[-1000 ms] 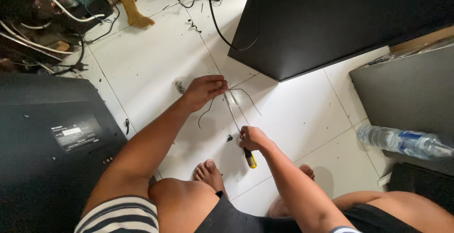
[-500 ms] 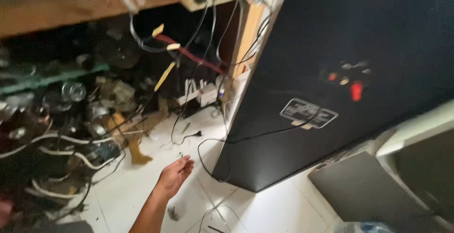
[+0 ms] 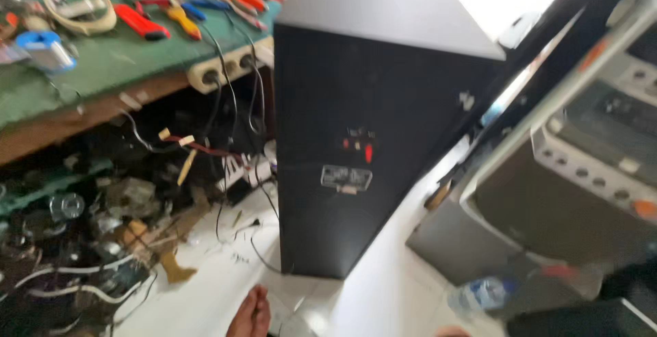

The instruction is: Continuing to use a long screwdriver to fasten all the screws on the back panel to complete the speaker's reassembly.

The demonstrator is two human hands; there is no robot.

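Left hand point(image 3: 250, 315) at near edge, fingers pressed together, empty, above white floor point(image 3: 212, 282). Right hand unseen. Black speaker cabinet point(image 3: 363, 138) just beyond; trailing cable point(image 3: 263, 251) near hand could snag, tug cabinet.

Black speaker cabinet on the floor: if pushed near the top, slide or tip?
The black speaker cabinet is tall over a fairly narrow base, so a high push would probably tip it. It looks like a rigid box, likely heavy. The white tile floor looks smooth, so a low push may slide it.
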